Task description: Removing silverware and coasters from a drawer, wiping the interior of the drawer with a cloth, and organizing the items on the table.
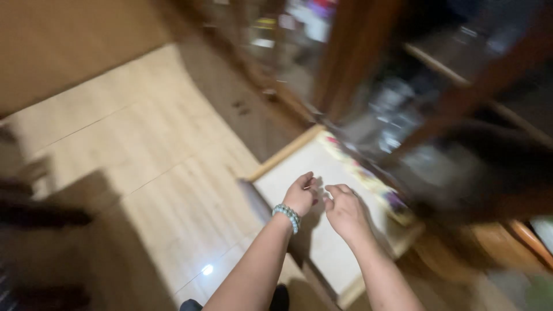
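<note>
My left hand (301,194), with a pale green bead bracelet (287,216) on its wrist, and my right hand (344,210) hang close together above a flat pale board with a wooden frame (288,152) that lies on the floor. Both hands have their fingers curled, the fingertips almost touching each other. The frame is blurred, and I cannot tell whether either hand pinches anything. A strip of colourful pictures (368,178) runs along the board's far edge.
A dark wooden cabinet with glass doors (357,52) stands behind the board, with blurred items on its shelves. Light tiled floor (144,150) spreads to the left. A dark shape (40,216) lies at the left edge.
</note>
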